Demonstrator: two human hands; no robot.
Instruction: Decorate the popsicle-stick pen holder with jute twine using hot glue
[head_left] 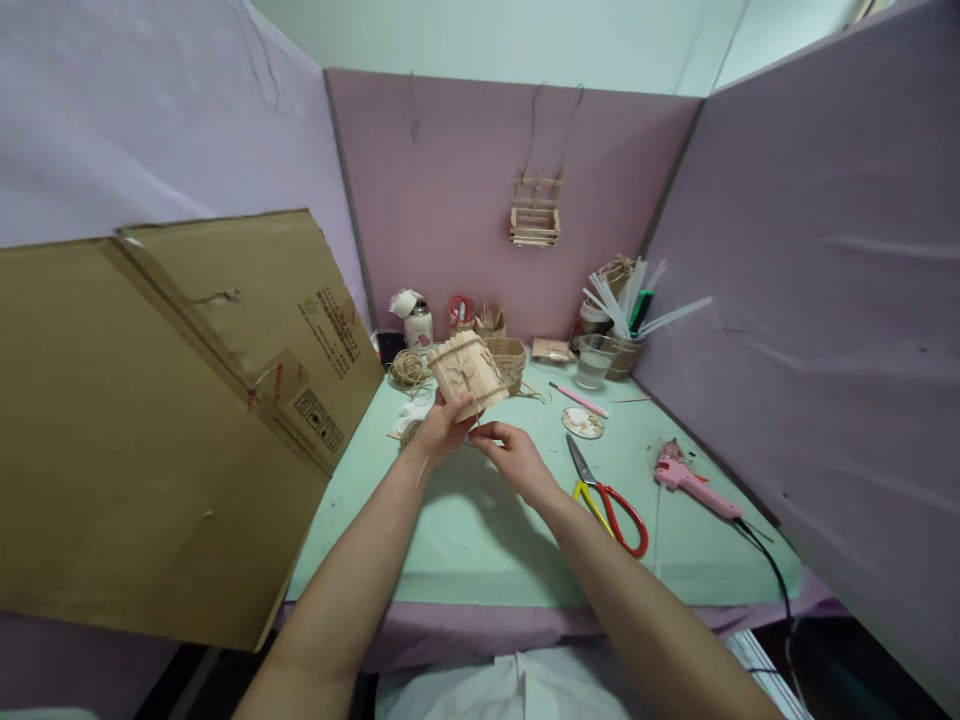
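Observation:
My left hand [442, 428] grips a small craft-stick piece [466, 365] by its lower edge, holding it tilted above the table. The piece is pale wood, with twine-like strips along two edges and small raised shapes on its face. Just below its lower corner, my right hand [514, 455] is closed in a pinch; a thin strand seems to run there, but what the fingertips hold is too small to make out. Behind the piece stands a woven basket [510, 362], partly hidden. Scissors [604, 495] with red and yellow handles lie right of my right hand.
A pink glue gun [694, 480] with a black cable lies at the right. Behind are a clear cup [595, 362], a pink pen [577, 399], a round decorated disc [583, 423] and a twine coil [410, 370]. A large cardboard sheet [187, 430] leans along the left side.

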